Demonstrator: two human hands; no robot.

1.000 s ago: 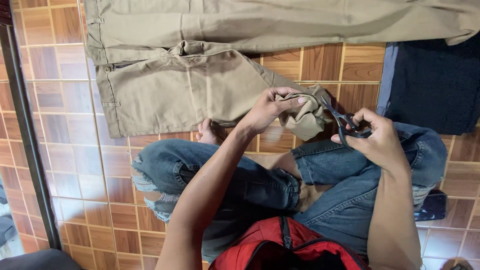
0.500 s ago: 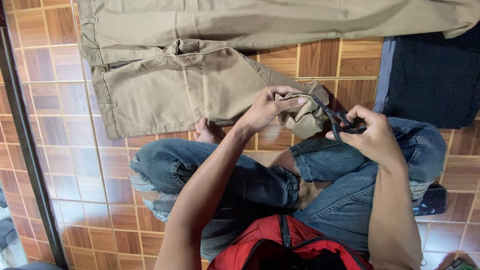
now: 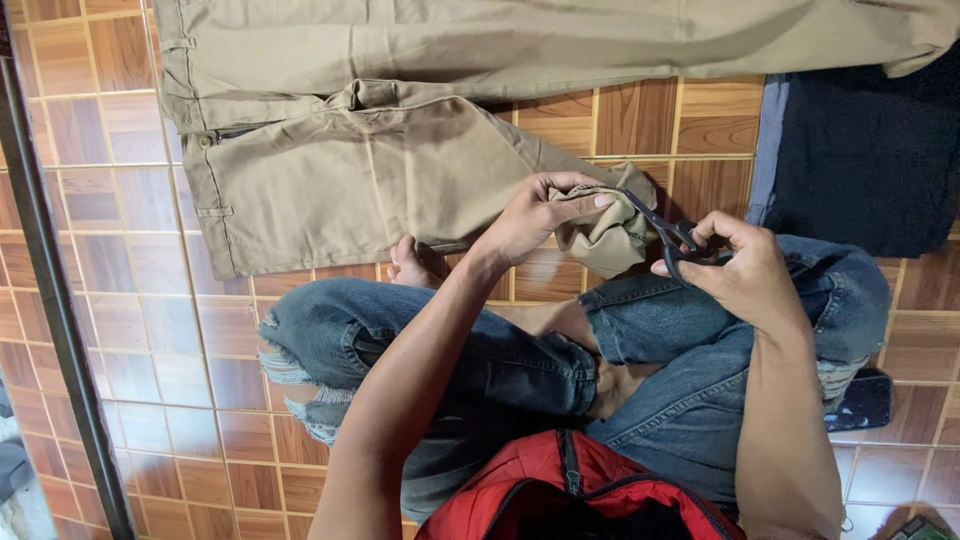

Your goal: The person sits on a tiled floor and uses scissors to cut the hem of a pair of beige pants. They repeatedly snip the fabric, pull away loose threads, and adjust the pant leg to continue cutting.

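Khaki trousers (image 3: pixel 380 150) lie spread on the brown tiled floor in front of my crossed legs in blue jeans (image 3: pixel 520 350). My left hand (image 3: pixel 535 215) pinches the bunched end of one trouser leg (image 3: pixel 605 230) and holds it up off the floor. My right hand (image 3: pixel 745 270) has its fingers through the handles of black scissors (image 3: pixel 665 232), whose blades point left into the bunched cloth beside my left fingers.
A dark navy cloth (image 3: pixel 870 160) lies on the floor at the upper right. A dark phone (image 3: pixel 860 400) rests beside my right knee. A red garment (image 3: pixel 580 490) covers my chest at the bottom. A dark metal rail (image 3: pixel 55 300) runs along the left.
My hands stay together on the trouser leg end. The scissors have shifted slightly closer to the cloth, and my left fingers have regripped the bunched fabric.
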